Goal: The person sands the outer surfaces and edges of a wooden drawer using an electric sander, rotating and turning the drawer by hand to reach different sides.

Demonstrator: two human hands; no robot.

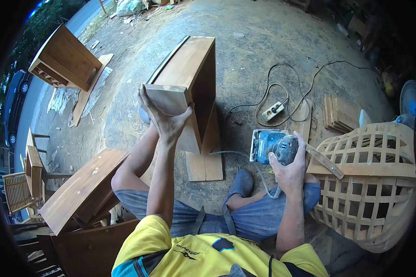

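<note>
A wooden drawer (189, 60) stands tilted on end before me, its open side facing right. My left hand (167, 122) grips the drawer's near panel, with the thumb on the right edge and the fingers along the left. In my right hand (291, 171) is a blue electric sander (267, 144), held around its dark rounded end. The sander's flat pad faces left, apart from the drawer. A grey cord trails from the sander past my right knee. Beneath the drawer lie wooden boards (204, 168) on the floor.
A white power strip (272, 111) with looped cable lies ahead. On the right are stacked wood pieces (339, 113), a slatted wooden lattice frame (360, 184) and a blue fan (407, 101). A wooden cabinet (67, 60) and a wooden panel (85, 184) are on the left.
</note>
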